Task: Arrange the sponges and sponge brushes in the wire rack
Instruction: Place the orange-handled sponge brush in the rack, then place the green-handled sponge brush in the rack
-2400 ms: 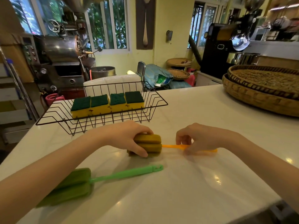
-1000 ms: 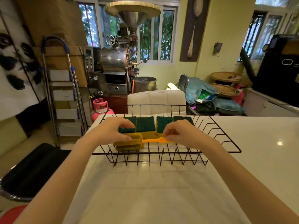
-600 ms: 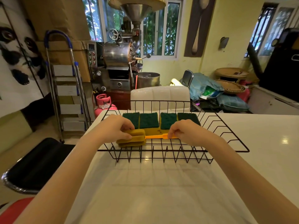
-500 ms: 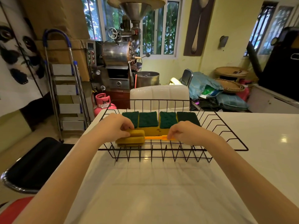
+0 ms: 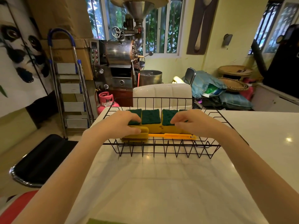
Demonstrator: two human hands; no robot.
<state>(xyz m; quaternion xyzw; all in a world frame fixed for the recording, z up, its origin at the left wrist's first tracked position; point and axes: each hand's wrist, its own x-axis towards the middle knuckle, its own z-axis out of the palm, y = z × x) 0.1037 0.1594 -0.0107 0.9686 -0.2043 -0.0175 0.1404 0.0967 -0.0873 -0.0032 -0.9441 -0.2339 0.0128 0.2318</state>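
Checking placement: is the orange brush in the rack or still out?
In. The orange brush lies flat on the rack floor, in front of the sponges.

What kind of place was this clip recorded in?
Likely a small coffee roastery or café back room: a drum coffee roaster with a hopper, woven winnowing trays and a white counter.

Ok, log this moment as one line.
orange brush lying in wire rack | left hand on brush head | right hand off handle | sponges behind
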